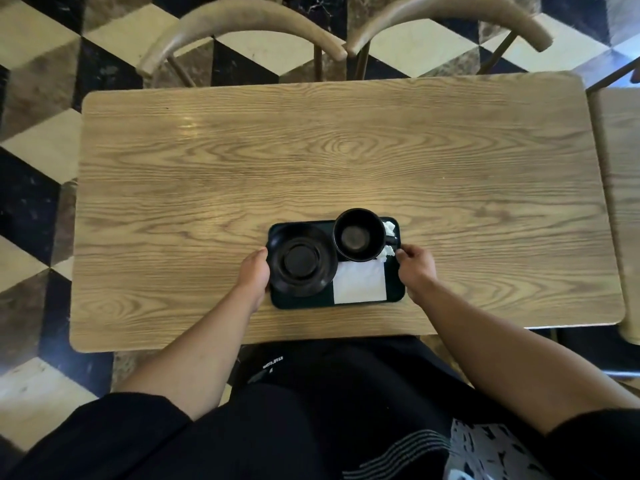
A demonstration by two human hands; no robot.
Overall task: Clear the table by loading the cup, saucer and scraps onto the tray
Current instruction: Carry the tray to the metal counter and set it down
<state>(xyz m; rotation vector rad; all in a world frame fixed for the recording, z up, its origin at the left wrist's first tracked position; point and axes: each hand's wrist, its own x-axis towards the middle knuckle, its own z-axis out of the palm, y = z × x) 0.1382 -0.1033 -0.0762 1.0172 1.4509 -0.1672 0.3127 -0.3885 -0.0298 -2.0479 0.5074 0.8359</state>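
Everything's loaded: saucer (302, 260) on the tray's (394, 294) left half, cup (359, 235) far right, scraps (389, 252) tucked beside it, napkin (359, 281) in front. Left hand (254, 271) wraps the tray's left edge, right hand (415, 263) pinches the right rim. Arms stretched fwd over the surface (207, 174). Best lift level w/ both sides together, cup's tall & could slide.

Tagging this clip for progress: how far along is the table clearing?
Loading looks done: cup, saucer, flat napkin and crumpled scraps all sit on the tray. The table shows nothing else on it. In hand: left hand and right hand are at the tray's two short edges. Left: probably lifting the tray away.
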